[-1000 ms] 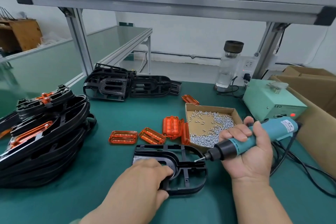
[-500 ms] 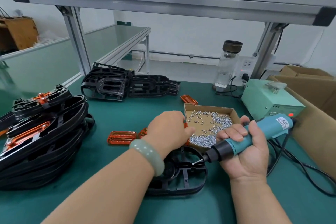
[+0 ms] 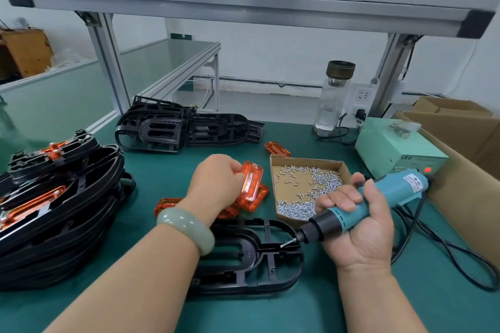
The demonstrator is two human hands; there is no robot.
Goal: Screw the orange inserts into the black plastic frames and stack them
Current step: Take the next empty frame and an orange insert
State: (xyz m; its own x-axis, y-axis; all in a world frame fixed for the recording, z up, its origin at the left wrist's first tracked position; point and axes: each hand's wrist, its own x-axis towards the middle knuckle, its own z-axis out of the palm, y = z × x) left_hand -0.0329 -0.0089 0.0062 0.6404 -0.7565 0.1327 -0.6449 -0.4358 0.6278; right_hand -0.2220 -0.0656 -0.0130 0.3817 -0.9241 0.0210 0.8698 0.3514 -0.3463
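Note:
A black plastic frame (image 3: 251,257) lies flat on the green mat in front of me. My left hand (image 3: 216,181) reaches past it and pinches an orange insert (image 3: 251,176), lifted on edge above more orange inserts (image 3: 255,197) on the mat. My right hand (image 3: 359,224) grips a teal electric screwdriver (image 3: 378,197), its tip hovering over the frame's right end. At the left stands a stack of finished frames (image 3: 54,197) with orange inserts in them.
A cardboard tray of screws (image 3: 305,186) sits just beyond the screwdriver. More black frames (image 3: 186,130) lie at the back. A green power box (image 3: 392,151), a glass bottle (image 3: 335,94), a cardboard box (image 3: 465,159) and the driver's cable (image 3: 433,249) fill the right.
My left hand left the black frame, reached forward to the orange inserts and picked one up. My right hand with the screwdriver stayed almost still.

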